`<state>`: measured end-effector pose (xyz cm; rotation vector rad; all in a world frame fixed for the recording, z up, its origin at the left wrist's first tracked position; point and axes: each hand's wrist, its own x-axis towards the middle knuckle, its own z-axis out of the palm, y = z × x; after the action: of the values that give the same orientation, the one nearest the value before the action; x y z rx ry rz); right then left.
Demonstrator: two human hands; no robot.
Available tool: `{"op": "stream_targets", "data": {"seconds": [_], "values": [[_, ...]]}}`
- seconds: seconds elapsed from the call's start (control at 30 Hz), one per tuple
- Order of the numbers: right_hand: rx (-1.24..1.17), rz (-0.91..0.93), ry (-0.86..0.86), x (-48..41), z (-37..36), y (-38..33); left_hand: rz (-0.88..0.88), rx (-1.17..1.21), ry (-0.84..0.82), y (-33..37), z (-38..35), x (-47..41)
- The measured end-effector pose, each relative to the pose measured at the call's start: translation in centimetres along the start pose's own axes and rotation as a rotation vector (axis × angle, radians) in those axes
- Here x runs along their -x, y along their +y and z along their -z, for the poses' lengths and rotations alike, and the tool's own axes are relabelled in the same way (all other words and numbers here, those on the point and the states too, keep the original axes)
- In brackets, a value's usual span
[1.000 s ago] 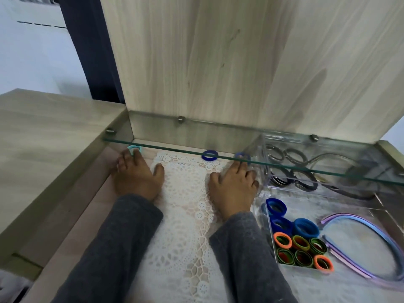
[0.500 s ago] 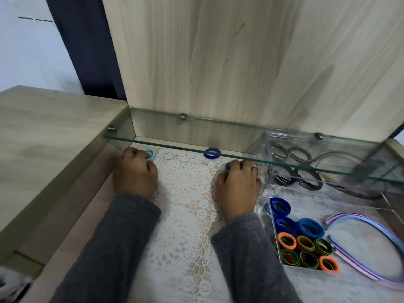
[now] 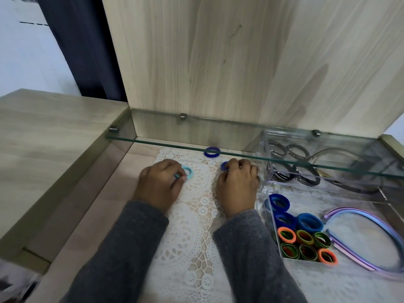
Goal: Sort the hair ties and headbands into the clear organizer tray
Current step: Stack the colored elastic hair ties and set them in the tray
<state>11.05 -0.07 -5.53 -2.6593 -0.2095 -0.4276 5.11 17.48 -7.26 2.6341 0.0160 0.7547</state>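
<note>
My left hand [image 3: 160, 184] rests on the lace mat, fingers curled on a light blue hair tie [image 3: 188, 172]. To its right, my right hand [image 3: 237, 185] is closed on a dark blue hair tie [image 3: 224, 166] that shows past the fingertips. Another dark blue hair tie [image 3: 211, 152] lies loose farther back, under the glass shelf's edge. The clear organizer tray [image 3: 267, 207] sits at the right. It holds blue ties [image 3: 309, 221], orange and green ties [image 3: 306, 246], black ties [image 3: 303, 173] in the back section and purple headbands [image 3: 367, 217].
A glass shelf [image 3: 240, 149] spans the space just above the back of the work surface. A white lace mat [image 3: 196, 226] covers the wooden surface. A raised wooden ledge [image 3: 43, 149] borders the left side, and a wood panel stands behind.
Both hands drew back toward me from under the glass shelf, the left carrying the light blue tie, the right the dark blue tie. The loose dark blue tie stayed put.
</note>
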Motion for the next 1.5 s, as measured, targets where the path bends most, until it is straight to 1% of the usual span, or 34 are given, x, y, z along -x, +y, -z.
{"op": "stream_targets", "data": {"seconds": [0.1, 0.2, 0.3, 0.37, 0.43, 0.53, 0.6, 0.83, 0.93, 1.03, 1.17, 1.23, 1.33, 1.5], "values": [[-0.012, 0.004, -0.006, -0.1, 0.1, 0.1, -0.087, 0.073, -0.089, 1.1, -0.3, 0.3], [0.005, 0.038, -0.012, -0.1, -0.1, 0.1, -0.083, 0.086, -0.098, 1.3, -0.3, 0.3], [-0.098, 0.113, -0.009, 0.1, -0.1, 0.0, -0.021, 0.066, -0.028, 1.0, 0.1, 0.2], [-0.17, 0.202, -0.034, 0.5, 0.0, -0.3, 0.05, -0.028, -0.009, 0.6, 0.3, 0.2], [-0.201, 0.311, -0.06, 1.1, 0.3, -0.6, 0.171, -0.134, -0.06, 0.3, 0.4, 0.3], [-0.208, 0.421, -0.093, 1.7, 0.4, -1.0, 0.312, -0.189, -0.173, 0.1, 0.2, 0.5], [-0.204, 0.44, -0.108, 1.7, 0.3, -1.0, 0.334, -0.202, -0.211, 0.3, 0.2, 0.4], [-0.174, 0.453, -0.1, 1.8, 0.3, -0.7, 0.373, -0.215, -0.27, 0.6, 0.5, 0.2], [-0.173, 0.433, -0.128, 1.8, 0.4, -0.8, 0.378, -0.214, -0.287, 0.7, 0.6, 0.1], [-0.203, 0.332, -0.121, 1.2, 0.8, -1.0, 0.381, -0.229, -0.29, 0.7, 0.5, 0.1], [-0.055, 0.141, -0.1, -0.5, 0.4, -0.8, 0.381, -0.244, -0.287, 0.8, 0.5, 0.1], [0.0, 0.083, -0.115, -1.3, -0.1, -1.0, 0.384, -0.239, -0.291, 0.8, 0.5, 0.1], [0.05, 0.051, -0.139, -2.3, -0.5, -1.1, 0.389, -0.236, -0.303, 0.9, 0.6, 0.0], [0.029, 0.029, -0.096, -2.9, -1.2, -1.3, 0.398, -0.228, -0.325, 0.8, 0.5, -0.2]]}}
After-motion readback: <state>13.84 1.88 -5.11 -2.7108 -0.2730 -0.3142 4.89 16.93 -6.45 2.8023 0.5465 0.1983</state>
